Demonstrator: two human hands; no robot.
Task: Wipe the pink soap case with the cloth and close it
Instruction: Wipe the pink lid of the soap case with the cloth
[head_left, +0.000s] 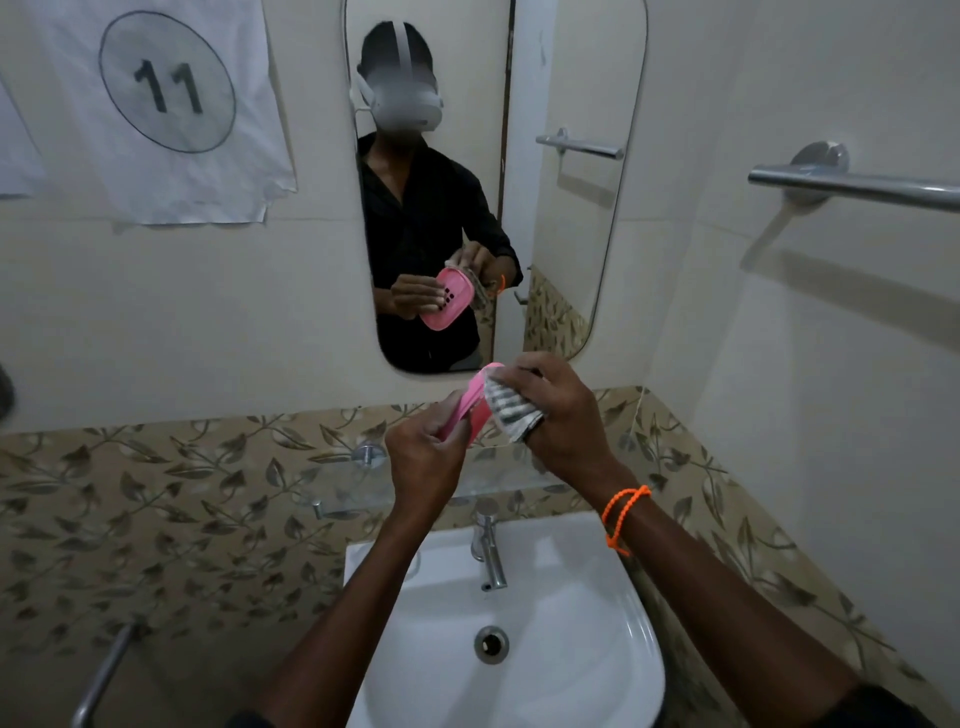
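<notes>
My left hand (423, 457) grips the lower end of the pink soap case (475, 402), holding it up on edge in front of the mirror. A grey-and-white striped cloth (506, 410) is bunched in my right hand (558, 415) and pressed against the case's right side. The mirror shows the case's flat pink face with small dark holes, the cloth behind its upper edge. Whether the case is open or closed cannot be told from here.
Below my arms is a white sink (613, 649) with a chrome tap (488, 540). A glass shelf (363, 493) runs along the leaf-patterned tiles. The mirror (571, 234) hangs ahead, a towel bar (857, 187) on the right wall, another bar (104, 675) at lower left.
</notes>
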